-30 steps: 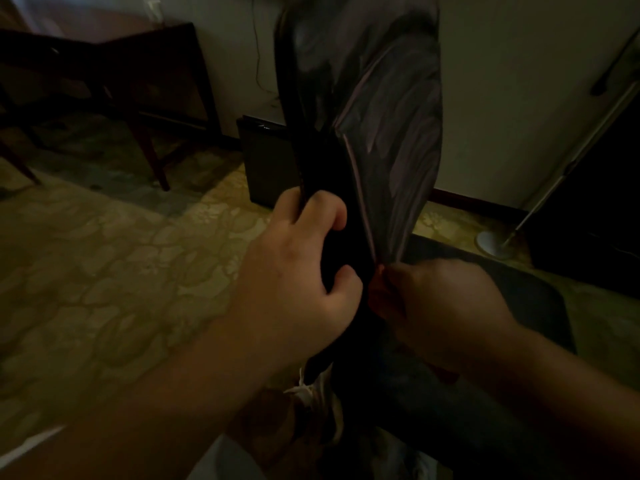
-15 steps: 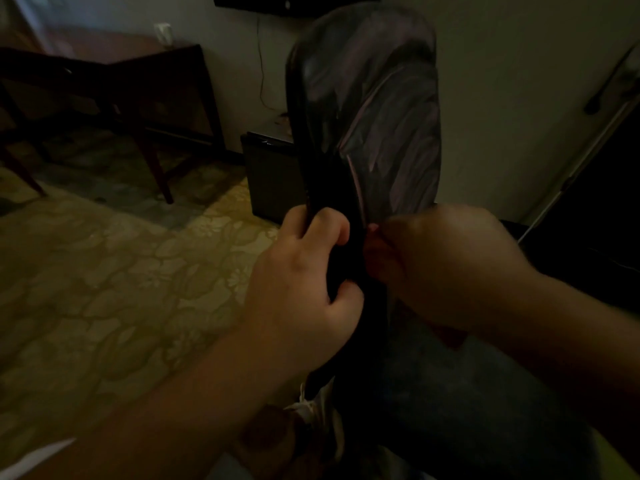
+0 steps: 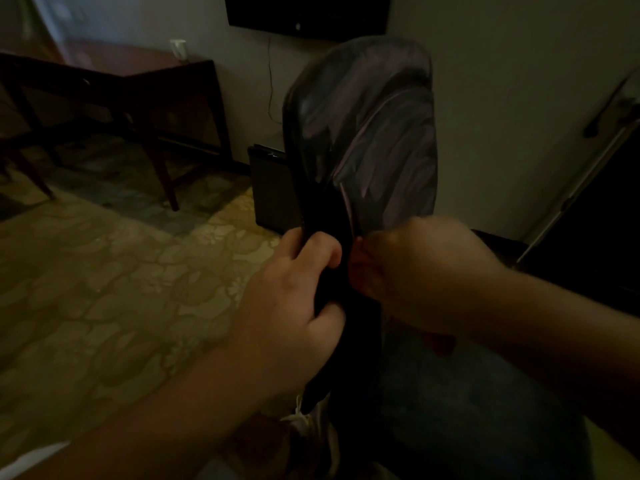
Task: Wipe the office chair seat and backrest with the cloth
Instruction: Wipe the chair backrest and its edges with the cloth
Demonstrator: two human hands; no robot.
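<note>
Dim light covers a room with a patterned yellow-green floor (image 3: 114,278) and one pale wall (image 3: 502,64). At far left stands one dark wooden table (image 3: 145,81), with one small white object (image 3: 178,48) on its back edge by the wall; what it is cannot be told. Two of the table's legs show clearly. Right of the table, one dark screen (image 3: 308,12) hangs on the wall, and one thin cable (image 3: 270,81) drops from under it. Below that, one dark box (image 3: 273,188) sits on the floor against the wall.

One office chair fills the middle. Its backrest (image 3: 374,133) stands upright, seen nearly edge-on, dark with faint purplish streaks. Its seat (image 3: 467,410) lies low at right, dark and mostly in shadow.

Two hands are in view. The left hand (image 3: 294,306) has its fingers and thumb curled round the near edge of the backrest, gripping it at mid-height. The right hand (image 3: 419,275) is just beside it on the other side of that edge, blurred, its back toward the camera; a bit of red, seemingly the cloth (image 3: 441,342), peeks out under the palm. The fingers seem bunched against the backrest face, but how firmly they hold cannot be told.

At far right one pale pole (image 3: 571,188) leans along the wall.
</note>
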